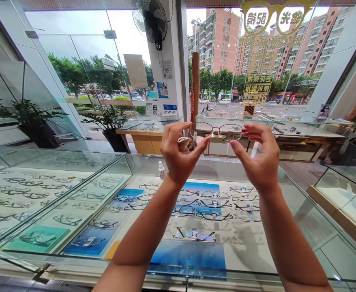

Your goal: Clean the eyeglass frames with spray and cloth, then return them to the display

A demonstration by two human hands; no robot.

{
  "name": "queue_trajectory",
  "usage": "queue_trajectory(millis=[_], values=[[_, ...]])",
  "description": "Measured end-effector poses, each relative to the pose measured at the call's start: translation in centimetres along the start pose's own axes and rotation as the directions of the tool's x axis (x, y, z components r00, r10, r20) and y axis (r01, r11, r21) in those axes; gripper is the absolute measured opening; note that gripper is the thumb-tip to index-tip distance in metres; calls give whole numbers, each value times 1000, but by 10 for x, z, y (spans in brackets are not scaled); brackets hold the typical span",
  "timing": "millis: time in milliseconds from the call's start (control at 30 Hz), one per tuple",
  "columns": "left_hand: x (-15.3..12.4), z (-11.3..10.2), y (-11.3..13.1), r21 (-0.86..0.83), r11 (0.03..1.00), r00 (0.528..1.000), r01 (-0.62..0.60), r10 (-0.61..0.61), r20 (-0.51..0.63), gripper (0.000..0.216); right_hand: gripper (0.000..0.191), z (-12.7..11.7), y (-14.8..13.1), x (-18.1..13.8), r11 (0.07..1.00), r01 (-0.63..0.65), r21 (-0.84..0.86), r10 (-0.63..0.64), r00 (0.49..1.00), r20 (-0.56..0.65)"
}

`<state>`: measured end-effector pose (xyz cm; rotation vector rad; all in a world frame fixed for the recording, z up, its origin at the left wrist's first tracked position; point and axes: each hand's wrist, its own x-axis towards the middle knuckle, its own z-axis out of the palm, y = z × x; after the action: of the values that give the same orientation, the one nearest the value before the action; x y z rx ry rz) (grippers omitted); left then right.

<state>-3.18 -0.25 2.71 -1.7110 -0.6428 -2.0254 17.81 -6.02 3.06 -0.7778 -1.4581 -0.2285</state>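
Observation:
A pair of thin-rimmed eyeglasses [216,130] is held up level over the glass counter, lenses toward the window. My left hand [178,152] pinches its left side, fingers at the rim and thumb below. A small pale crumpled thing [184,142], which looks like cloth, is tucked in the left palm. At the other side, my right hand [263,158] grips the frame's right edge with fingers curled and thumb under the lens. Beneath my arms, several spectacle frames [214,202] lie in rows inside the glass display case [241,263].
A small white bottle [161,170] stands on the counter beyond my left forearm. More glass cases [83,182] run left, and another case [348,194] stands at right. Farther off are low display counters [305,142], potted plants [111,125], a wall fan [150,20] and large windows.

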Motion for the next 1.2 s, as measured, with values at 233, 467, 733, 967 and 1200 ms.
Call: queue_trajectory(millis=[233, 467, 733, 967, 1200], values=[[0, 0, 8, -13, 998, 999, 54, -54, 2, 46, 32, 1, -5, -1, 999, 32, -23, -33, 999, -36], [-1, -3, 14, -88, 975, 979, 202, -198, 47, 52, 34, 1, -7, -1, 999, -32, -16, 31, 996, -86], [-4, -3, 19, -176, 928, 944, 329, -320, 80, 43, 33, 2, -8, -3, 997, -75, 22, 77, 990, -122], [-1, 2, 16, -192, 902, 922, 387, -374, 101, 42, 31, 3, -6, -2, 998, 18, -63, -27, 990, -142], [4, 2, 12, -232, 869, 899, 437, -413, 143, 39, 23, 5, -11, -3, 994, 75, -84, -88, 984, -155]])
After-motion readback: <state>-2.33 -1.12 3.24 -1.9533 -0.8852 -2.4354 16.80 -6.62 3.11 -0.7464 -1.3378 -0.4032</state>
